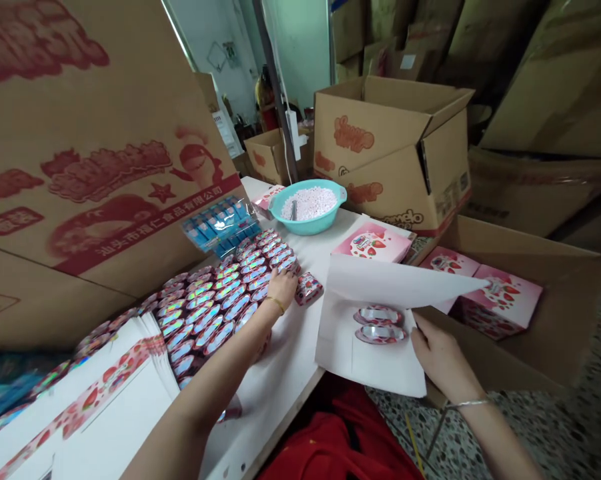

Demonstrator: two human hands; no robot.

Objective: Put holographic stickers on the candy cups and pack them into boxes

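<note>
My left hand [283,285] rests at the right end of the rows, its fingers bent over an oval foil-topped cup [290,265]. Many more oval foil-topped cups [210,310] stand packed side by side on the white table. My right hand [441,352] is closed on the edge of an open white carton [380,370], its thumb on the inner side. Two oval cups [380,333] lie inside that carton, one beside the other. A small strawberry-printed packet [309,288] lies just right of my left hand.
Flat printed cartons [115,393] are stacked at the lower left. A turquoise basin [307,225] of small pale beads stands farther back. At right, a cardboard box [570,333] holds pink strawberry boxes [505,300]. Large cardboard boxes [375,153] stand behind; a person [266,100] is in the background.
</note>
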